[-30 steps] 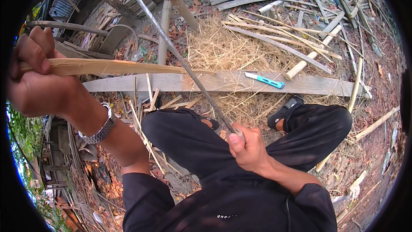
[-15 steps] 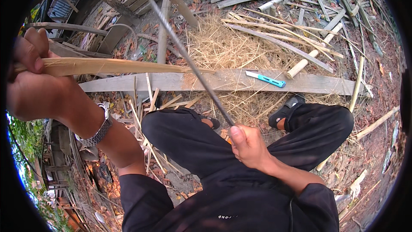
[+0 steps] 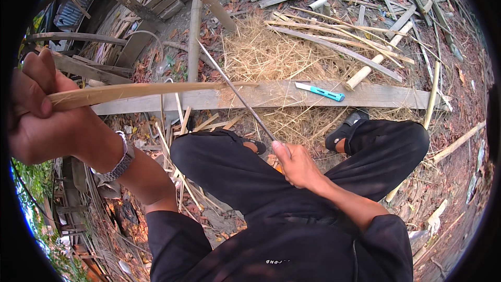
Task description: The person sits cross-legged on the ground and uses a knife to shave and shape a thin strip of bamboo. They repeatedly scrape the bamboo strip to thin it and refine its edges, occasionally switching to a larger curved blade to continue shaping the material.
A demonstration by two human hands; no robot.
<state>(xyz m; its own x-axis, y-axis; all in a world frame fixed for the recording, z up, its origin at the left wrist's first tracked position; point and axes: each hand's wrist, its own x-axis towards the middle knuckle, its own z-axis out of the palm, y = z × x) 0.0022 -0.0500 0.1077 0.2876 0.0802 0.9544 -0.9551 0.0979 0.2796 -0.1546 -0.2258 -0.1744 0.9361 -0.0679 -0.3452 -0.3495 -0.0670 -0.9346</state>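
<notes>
My left hand [image 3: 44, 120] is clenched around the near end of a bamboo strip [image 3: 141, 91], raised at the left; the strip runs rightward, its tip over the wooden plank [image 3: 396, 96]. A wristwatch [image 3: 117, 164] sits on that wrist. My right hand [image 3: 297, 164] grips the handle of a long thin blade [image 3: 235, 91], which slants up-left and crosses the strip. Farther right, a teal utility knife [image 3: 321, 92] lies on the plank, beside straw [image 3: 261, 52].

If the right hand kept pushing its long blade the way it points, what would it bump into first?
Probably the bamboo strip held by the left hand. The blade in the right hand already crosses it near the strip's tip, though depth is unclear; leaf litter lies beyond.
</notes>
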